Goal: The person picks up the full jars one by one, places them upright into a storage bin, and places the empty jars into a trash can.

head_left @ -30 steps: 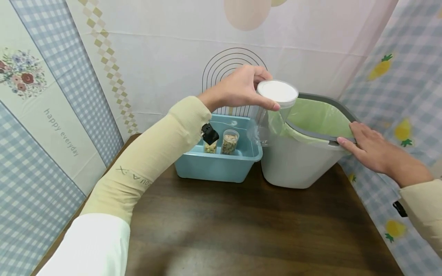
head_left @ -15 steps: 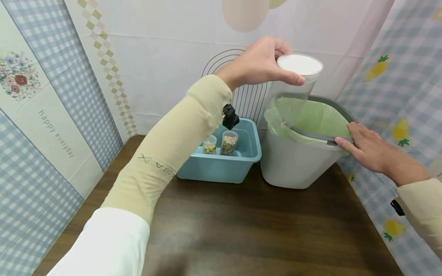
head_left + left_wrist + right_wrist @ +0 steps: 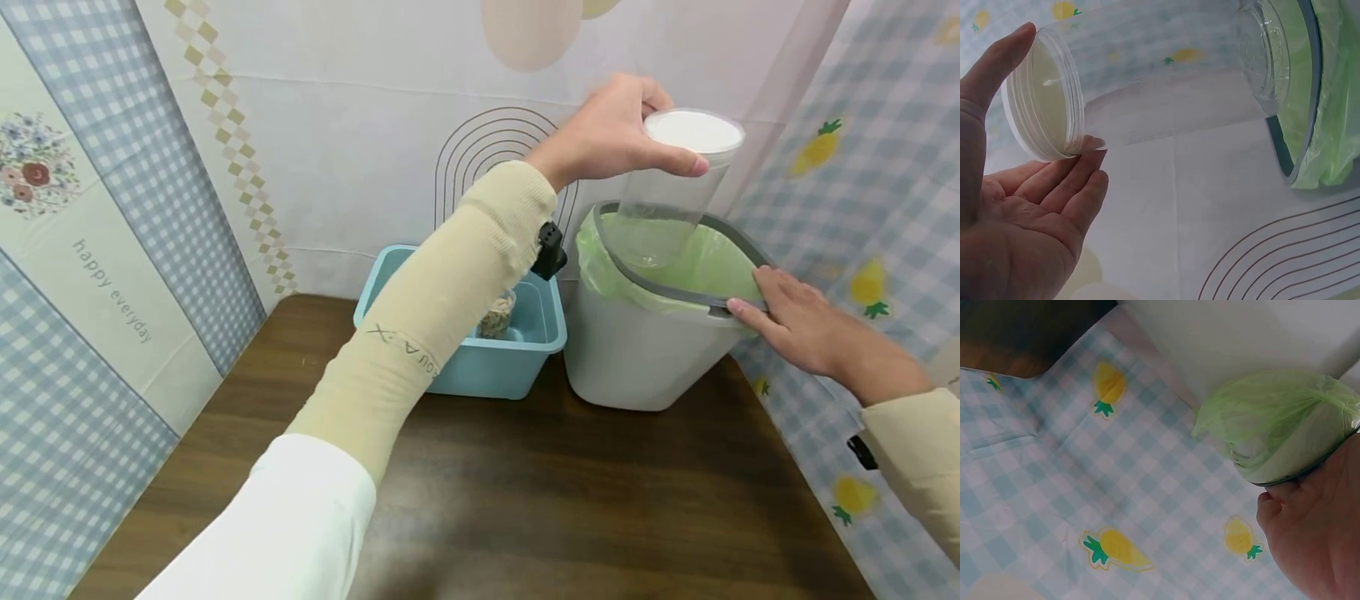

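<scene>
A clear jar (image 3: 670, 196) with a white lid is gripped by the left hand (image 3: 611, 133) above the lined bin (image 3: 637, 350); the bin's rim is pressed by the right hand's (image 3: 806, 329) straight fingers.

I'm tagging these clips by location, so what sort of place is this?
Probably a staged tabletop set rather than a real room: printed fabric backdrops hang round a dark wooden table, which bears a blue plastic bin and a white trash can with a green liner.
</scene>
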The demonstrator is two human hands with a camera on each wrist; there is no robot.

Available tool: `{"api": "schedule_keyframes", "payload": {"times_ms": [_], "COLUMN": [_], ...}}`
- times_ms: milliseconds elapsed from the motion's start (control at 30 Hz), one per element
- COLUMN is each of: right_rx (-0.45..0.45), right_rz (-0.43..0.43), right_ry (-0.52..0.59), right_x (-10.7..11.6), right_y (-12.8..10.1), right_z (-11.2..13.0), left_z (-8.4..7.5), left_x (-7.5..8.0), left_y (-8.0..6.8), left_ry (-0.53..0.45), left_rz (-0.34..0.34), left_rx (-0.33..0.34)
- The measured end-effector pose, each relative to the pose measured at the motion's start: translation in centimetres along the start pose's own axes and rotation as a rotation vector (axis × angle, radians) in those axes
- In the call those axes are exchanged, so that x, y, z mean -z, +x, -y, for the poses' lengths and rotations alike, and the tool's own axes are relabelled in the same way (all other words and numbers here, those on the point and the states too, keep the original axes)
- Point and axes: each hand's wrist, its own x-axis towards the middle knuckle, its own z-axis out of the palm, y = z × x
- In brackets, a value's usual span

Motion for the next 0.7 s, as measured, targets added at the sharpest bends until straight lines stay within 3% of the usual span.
{"api": "schedule_keyframes", "payload": {"times_ms": [300, 700], "right_rx": [0.002, 0.002], "right_rz": [-0.021, -0.017], "right_ry": [0.018, 0.011], "right_x": [-0.3, -0.2], "right_y": [0.0, 0.1], "right_z": [0.6, 1.0], "left_z": [0.3, 2.7], "left_x": [-2.0, -3.8], "left_y": [1.3, 1.4], "left_ry": [-0.002, 0.018], "left_rz": [0.03, 0.025], "left_rx": [0.065, 0.073]}}
